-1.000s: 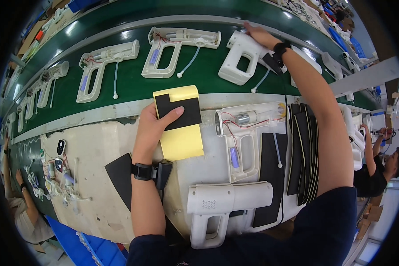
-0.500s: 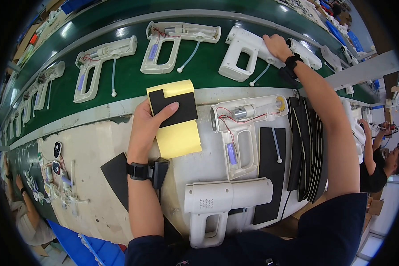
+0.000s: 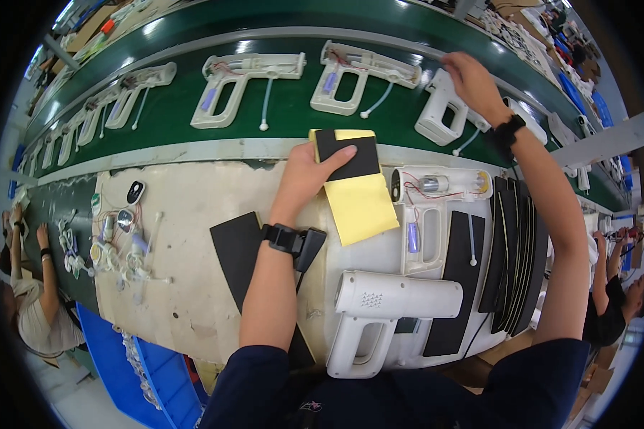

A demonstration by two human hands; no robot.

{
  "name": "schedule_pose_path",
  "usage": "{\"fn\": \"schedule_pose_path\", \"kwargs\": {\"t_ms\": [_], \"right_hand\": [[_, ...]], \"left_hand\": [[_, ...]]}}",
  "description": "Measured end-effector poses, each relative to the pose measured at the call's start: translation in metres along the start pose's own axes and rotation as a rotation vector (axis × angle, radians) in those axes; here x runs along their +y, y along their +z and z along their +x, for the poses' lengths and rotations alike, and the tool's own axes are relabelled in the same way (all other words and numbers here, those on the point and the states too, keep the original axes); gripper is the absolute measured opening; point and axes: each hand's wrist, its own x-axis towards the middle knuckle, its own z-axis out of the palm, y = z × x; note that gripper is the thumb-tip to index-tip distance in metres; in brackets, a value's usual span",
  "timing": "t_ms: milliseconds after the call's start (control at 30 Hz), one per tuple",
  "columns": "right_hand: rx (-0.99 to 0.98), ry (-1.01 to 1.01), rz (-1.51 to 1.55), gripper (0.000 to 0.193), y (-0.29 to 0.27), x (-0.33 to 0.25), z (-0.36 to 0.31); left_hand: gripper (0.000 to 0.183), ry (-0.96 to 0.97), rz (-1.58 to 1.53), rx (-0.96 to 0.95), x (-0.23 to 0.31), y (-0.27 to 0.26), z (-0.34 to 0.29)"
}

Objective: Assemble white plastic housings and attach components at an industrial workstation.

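My left hand [image 3: 313,171] grips a black foam sheet [image 3: 358,161] with a cut-out corner on yellow backing paper [image 3: 358,211], its thumb on the black face. At the belt, my right hand [image 3: 474,84] hovers over a closed white gun-shaped housing [image 3: 436,107]. Its fingers are stretched with a slight bend past the housing's far side, and the thumb is hidden. Below the paper, an open white housing [image 3: 426,247] shows red wires, a motor and a purple battery. Nearest me lies a closed white housing [image 3: 397,293].
Open housings [image 3: 247,79] line the green conveyor belt [image 3: 286,132]. Black foam strips [image 3: 511,250] lie stacked at the right, and another black sheet [image 3: 236,250] sits under my left forearm. Wired parts [image 3: 125,243] are at the left, above blue bins [image 3: 122,365]. Other people work on both sides.
The view has swung left, so most things sit farther right. My right hand has come off the closed housing on the belt. My left hand has moved right, still holding the foam and paper.
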Motion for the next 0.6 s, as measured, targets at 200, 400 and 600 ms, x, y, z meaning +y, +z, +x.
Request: {"fn": "schedule_pose_path", "kwargs": {"t_ms": [200,400,600], "right_hand": [[-0.232,-0.41,0.426,0.023,-0.011,-0.169,-0.01],[-0.486,-0.208,0.631,0.025,0.016,-0.187,0.005],[-0.244,0.176,0.581,0.036,0.039,-0.087,0.068]], "left_hand": [[0.036,0.018,0.074,-0.082,0.002,-0.005,-0.002],[0.031,0.109,0.127,-0.127,-0.001,-0.005,-0.003],[0.035,0.152,0.046,-0.118,0.003,-0.002,-0.005]]}}
